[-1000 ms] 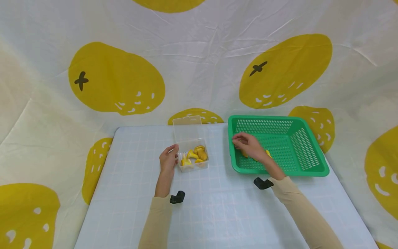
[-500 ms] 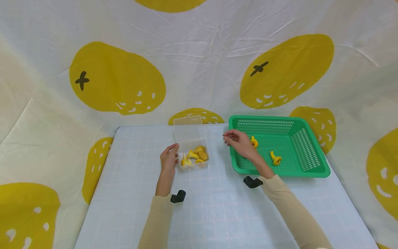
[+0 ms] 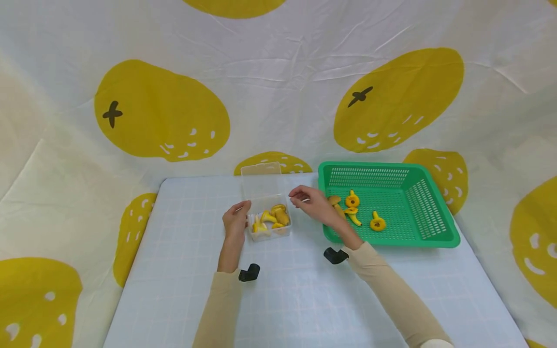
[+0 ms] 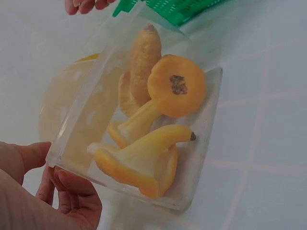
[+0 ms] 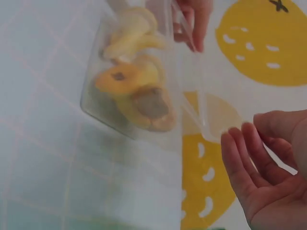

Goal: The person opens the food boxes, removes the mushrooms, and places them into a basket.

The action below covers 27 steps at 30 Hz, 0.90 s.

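Note:
A clear plastic box (image 3: 270,233) stands on the table with its lid raised at the back. Inside are several yellow and tan model mushrooms (image 4: 176,86). My left hand (image 3: 235,220) holds the box at its left side; in the left wrist view the thumb lies at the rim's corner and the fingers curl against the wall. My right hand (image 3: 314,204) hovers just right of the box, fingers loosely bent. In the right wrist view, nothing shows between its thumb and fingers. More mushrooms (image 3: 377,222) lie in the green basket (image 3: 435,237), partly behind the right forearm.
The basket takes up the right back of the table (image 3: 278,299), close to the box. A patterned cloth (image 3: 278,96) hangs behind the table's back edge. The raised lid (image 3: 261,180) leans back near that edge.
My right hand has moved left, out of the basket and across to the box, uncovering the mushrooms there. One basket mushroom has turned. The left hand and box stay put.

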Available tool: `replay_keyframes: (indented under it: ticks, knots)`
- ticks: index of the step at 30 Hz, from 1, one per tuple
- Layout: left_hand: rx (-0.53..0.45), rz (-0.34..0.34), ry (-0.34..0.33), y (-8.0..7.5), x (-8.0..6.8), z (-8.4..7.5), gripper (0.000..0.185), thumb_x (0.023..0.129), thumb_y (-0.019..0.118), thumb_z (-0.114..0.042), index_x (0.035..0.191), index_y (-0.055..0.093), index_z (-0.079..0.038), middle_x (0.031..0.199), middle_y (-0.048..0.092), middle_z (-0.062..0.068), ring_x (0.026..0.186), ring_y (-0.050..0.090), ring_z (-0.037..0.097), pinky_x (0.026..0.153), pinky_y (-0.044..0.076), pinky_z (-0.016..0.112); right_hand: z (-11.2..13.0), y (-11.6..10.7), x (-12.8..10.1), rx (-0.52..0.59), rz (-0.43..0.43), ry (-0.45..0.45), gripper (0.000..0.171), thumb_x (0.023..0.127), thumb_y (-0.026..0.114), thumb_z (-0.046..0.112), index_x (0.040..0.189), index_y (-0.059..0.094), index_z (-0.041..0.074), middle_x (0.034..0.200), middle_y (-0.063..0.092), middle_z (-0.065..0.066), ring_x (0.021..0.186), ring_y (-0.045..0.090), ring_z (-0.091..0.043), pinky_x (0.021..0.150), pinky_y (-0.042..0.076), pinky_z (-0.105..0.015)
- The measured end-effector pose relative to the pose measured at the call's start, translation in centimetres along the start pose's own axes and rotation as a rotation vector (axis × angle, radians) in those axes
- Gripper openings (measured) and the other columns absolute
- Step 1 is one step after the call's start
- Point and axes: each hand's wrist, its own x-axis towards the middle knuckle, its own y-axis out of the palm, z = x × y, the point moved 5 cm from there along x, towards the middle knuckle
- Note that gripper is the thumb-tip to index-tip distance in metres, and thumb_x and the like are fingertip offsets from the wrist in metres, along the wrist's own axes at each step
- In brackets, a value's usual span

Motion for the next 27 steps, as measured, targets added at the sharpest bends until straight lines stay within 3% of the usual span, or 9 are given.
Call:
replay_keyframes:
  ticks: [5,11,18,22,27]
  knots:
    - [-0.01,0.016,-0.031,0.0,-0.1,-0.1,0.034,0.094,0.077,-0.029,0.121,0.072,-0.008,0.098,0.062,-0.001,0.075,0.05,0.012,0.055,0.043,0.018,0.2,2.1,0.7,-0.049,0.079,-0.047,0.016,0.102,0.063,0.005,0.115,0.066,-0.003,0.11,0.07,-0.02,0.1,0.068,-0.028,0.088,0.057,-0.036]
    - [-0.018,0.016,-0.053,0.0,-0.2,0.0,0.035,0.094,0.077,-0.03,0.121,0.071,-0.009,0.095,0.062,-0.002,0.076,0.05,0.012,0.056,0.044,0.019,0.8,4.3,1.3,-0.102,0.184,-0.024,0.021,0.101,0.061,0.0,0.121,0.063,-0.007,0.119,0.067,-0.023,0.104,0.064,-0.03,0.096,0.055,-0.041]
    - [-0.041,0.023,-0.046,-0.1,0.0,0.2,0.033,0.095,0.076,-0.029,0.12,0.071,-0.008,0.089,0.064,-0.003,0.073,0.05,0.01,0.055,0.043,0.019,1.5,7.3,1.7,-0.262,0.331,-0.013,0.031,0.1,0.064,0.003,0.129,0.062,-0.008,0.127,0.065,-0.022,0.113,0.06,-0.035,0.103,0.049,-0.046]
    - [-0.056,0.028,-0.041,-0.1,0.0,0.2,0.033,0.095,0.076,-0.028,0.119,0.071,-0.007,0.09,0.063,0.002,0.072,0.05,0.01,0.053,0.043,0.019,1.8,8.8,2.0,-0.342,0.416,-0.066,0.03,0.1,0.064,0.003,0.128,0.063,-0.009,0.122,0.067,-0.021,0.108,0.062,-0.032,0.099,0.051,-0.042]
    - [-0.06,0.029,-0.042,-0.1,0.2,0.3,0.033,0.094,0.077,-0.03,0.118,0.071,-0.008,0.09,0.063,0.003,0.071,0.05,0.01,0.054,0.043,0.019,1.7,9.4,2.2,-0.372,0.395,-0.045,0.031,0.099,0.065,0.003,0.128,0.063,-0.006,0.115,0.066,-0.018,0.097,0.058,-0.026,0.09,0.052,-0.037]
